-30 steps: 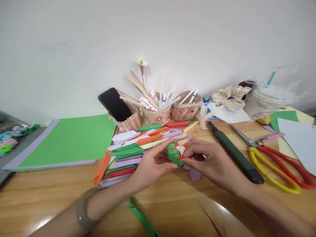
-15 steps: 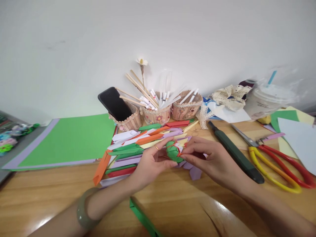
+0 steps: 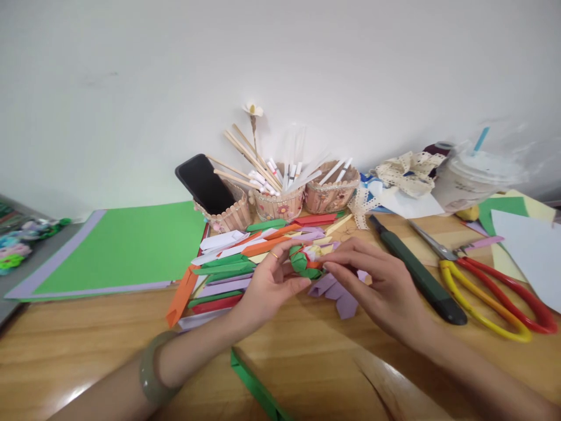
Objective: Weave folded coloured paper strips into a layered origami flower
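My left hand (image 3: 267,289), with a ring on one finger, grips a small folded paper piece (image 3: 302,261) between thumb and fingers. The piece is rounded and mostly green, with red, white and yellow parts facing right. At its right edge, my right hand (image 3: 377,280) has thumb and fingers closed together on it; the exact pinch is partly hidden. Behind and left of the hands lies a pile of folded paper strips (image 3: 223,272) in several colours. Purple folded paper (image 3: 346,301) lies under the right hand. A green folded strip (image 3: 254,386) rests near the front edge.
Right of the hands lie a dark green cutter (image 3: 416,269) and scissors (image 3: 486,298) with red and yellow handles. Pink craft-stick cups (image 3: 280,207) with sticks stand behind, one bearing a phone (image 3: 205,184). A plastic cup (image 3: 473,175) stands back right; green paper sheets (image 3: 127,251) lie left.
The folded paper piece has turned slightly and shifted a little left in my left hand. My right hand's fingers have moved to its lower right edge.
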Demonstrator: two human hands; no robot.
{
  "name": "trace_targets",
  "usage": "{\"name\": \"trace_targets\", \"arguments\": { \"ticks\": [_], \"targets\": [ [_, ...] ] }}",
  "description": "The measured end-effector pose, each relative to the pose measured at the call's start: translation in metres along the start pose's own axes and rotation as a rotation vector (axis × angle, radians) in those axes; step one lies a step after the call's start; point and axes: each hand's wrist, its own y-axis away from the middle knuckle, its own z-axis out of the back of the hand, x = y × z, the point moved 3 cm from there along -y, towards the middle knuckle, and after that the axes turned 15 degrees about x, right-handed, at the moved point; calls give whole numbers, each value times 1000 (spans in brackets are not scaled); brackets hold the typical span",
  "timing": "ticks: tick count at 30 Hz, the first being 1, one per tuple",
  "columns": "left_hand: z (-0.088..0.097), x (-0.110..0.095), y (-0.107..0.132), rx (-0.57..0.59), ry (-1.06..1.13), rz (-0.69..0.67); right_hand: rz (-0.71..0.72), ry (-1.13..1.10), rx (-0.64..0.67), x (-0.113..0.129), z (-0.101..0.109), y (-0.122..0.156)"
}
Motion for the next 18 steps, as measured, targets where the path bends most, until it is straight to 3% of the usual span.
{"name": "trace_targets", "arguments": {
  "ticks": [4,8,13,18],
  "targets": [
    [1,-1,0,-5,16,-28,94,128,-97,4,0,5],
    [1,0,1,-14,33,-19,180,275,-39,5,-6,6],
    [0,2,0,-21,81,10,370,659,-47,7,-6,10],
    [1,1,0,-7,86,10,326,658,-54,4,-4,11]
  ]
}}
